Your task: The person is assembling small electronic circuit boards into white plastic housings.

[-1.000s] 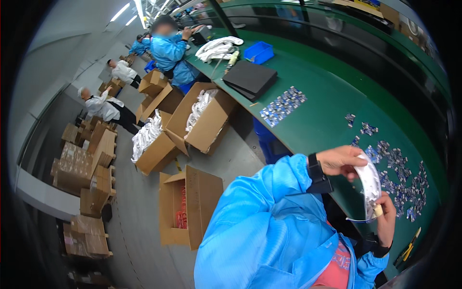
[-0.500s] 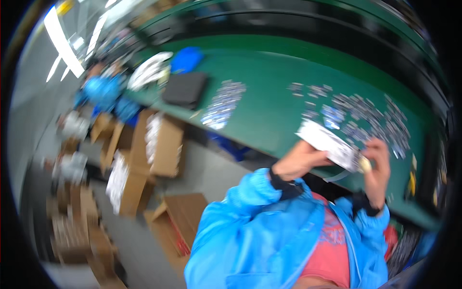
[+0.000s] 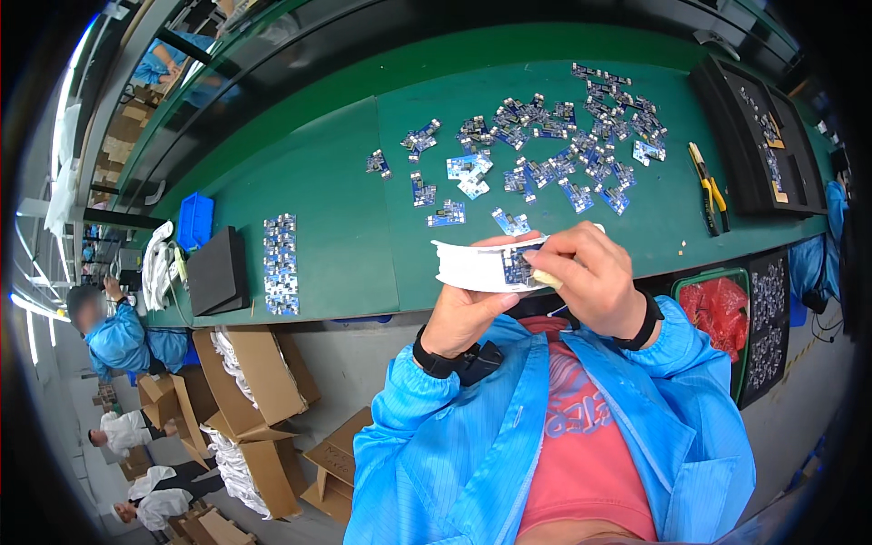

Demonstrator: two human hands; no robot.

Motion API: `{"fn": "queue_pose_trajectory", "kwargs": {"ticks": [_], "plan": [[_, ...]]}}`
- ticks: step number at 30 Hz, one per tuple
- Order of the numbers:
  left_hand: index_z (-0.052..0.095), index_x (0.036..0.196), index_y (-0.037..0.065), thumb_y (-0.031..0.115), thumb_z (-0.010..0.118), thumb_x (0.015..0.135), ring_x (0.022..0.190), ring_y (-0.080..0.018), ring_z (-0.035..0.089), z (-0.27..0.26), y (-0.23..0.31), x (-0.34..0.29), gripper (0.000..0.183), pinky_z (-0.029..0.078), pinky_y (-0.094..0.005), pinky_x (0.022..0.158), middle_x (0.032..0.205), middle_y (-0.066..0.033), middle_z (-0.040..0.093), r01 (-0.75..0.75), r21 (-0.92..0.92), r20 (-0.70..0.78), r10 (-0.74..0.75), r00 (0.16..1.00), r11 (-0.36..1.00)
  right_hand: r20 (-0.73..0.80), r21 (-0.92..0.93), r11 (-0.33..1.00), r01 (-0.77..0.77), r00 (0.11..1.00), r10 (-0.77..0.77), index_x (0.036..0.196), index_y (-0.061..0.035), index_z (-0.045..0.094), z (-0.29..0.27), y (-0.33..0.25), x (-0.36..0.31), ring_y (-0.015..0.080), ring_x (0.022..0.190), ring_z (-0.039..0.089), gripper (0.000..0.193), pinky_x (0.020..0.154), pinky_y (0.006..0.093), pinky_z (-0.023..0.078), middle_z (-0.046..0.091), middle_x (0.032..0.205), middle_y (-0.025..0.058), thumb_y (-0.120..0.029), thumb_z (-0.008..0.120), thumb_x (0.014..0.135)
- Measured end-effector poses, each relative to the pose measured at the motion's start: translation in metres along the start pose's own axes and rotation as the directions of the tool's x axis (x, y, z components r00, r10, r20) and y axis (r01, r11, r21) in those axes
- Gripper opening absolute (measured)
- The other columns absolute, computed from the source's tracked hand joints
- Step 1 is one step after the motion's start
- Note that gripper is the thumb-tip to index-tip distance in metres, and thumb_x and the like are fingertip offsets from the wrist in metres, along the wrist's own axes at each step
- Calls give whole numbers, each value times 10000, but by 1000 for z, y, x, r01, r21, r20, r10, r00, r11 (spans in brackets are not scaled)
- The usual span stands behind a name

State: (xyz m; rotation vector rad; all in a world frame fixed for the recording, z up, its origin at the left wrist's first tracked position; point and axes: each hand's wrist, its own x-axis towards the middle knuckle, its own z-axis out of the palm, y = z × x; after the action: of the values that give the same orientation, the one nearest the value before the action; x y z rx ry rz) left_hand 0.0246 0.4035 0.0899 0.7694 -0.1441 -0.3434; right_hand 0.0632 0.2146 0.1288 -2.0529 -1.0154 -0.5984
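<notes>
My left hand (image 3: 457, 320) holds a long white plastic casing (image 3: 477, 267) from below, its thumb along the near side. In the casing's right end sits a small blue circuit board (image 3: 519, 267) with dark parts. My right hand (image 3: 596, 275) bends over that end, thumb and forefinger closed in a pinch at the board's edge. Something pale yellow (image 3: 546, 278) shows at the right thumb's tip; its kind is unclear. Just beyond the hands, loose blue circuit boards (image 3: 510, 222) lie on the green workbench (image 3: 336, 182).
A neat column of boards (image 3: 281, 264) stands left, beside a black flat box (image 3: 218, 271) and a blue bin (image 3: 195, 221). Yellow-handled pliers (image 3: 708, 189) and a black tray (image 3: 758, 136) lie right. Cardboard boxes (image 3: 259, 377) stand on the floor; a co-worker (image 3: 118, 331) is at far left.
The view has turned and sharpened, so bench and hands sit elsewhere in the picture. The casing now lies nearly level, its board facing up, and my right hand has come over its end.
</notes>
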Motion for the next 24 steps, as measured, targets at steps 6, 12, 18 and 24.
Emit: {"fn": "queue_pose_trajectory", "kwargs": {"ticks": [6, 12, 18, 24], "plan": [[401, 1343, 17, -29, 672, 806, 1264, -288, 472, -2, -2, 3, 604, 436, -433, 1033, 1417, -207, 410, -10, 50, -4, 10, 1000, 999, -41, -22, 999, 39, 998, -39, 962, -10, 681, 7, 0, -5, 214, 716, 617, 316, 539, 296, 516, 618, 857, 84, -46, 693, 648], [386, 1347, 44, -14, 660, 827, 1266, -322, 468, -9, -5, 4, 591, 464, -480, 1008, 1426, -217, 390, -13, 88, 28, 11, 1000, 996, 1, -48, 998, 50, 999, -50, 963, -11, 688, 5, -2, -3, 205, 721, 619, 320, 540, 293, 517, 618, 858, 76, -42, 694, 644], [380, 1355, 42, -10, 653, 833, 1257, -310, 475, -6, -4, 4, 591, 466, -480, 1006, 1415, -203, 407, 11, 96, 11, -13, 1000, 995, 23, -64, 996, 69, 997, -68, 975, -21, 688, 6, -2, -5, 203, 728, 614, 331, 540, 287, 512, 616, 863, 71, -41, 693, 644], [395, 1352, 19, -14, 662, 820, 1244, -270, 487, -2, -2, 3, 596, 445, -432, 1026, 1404, -187, 430, 28, 80, -6, -28, 1000, 996, 44, -49, 996, 72, 997, -70, 963, -20, 682, 5, -3, -5, 214, 732, 611, 311, 541, 295, 509, 603, 845, 71, -45, 686, 652]]}}
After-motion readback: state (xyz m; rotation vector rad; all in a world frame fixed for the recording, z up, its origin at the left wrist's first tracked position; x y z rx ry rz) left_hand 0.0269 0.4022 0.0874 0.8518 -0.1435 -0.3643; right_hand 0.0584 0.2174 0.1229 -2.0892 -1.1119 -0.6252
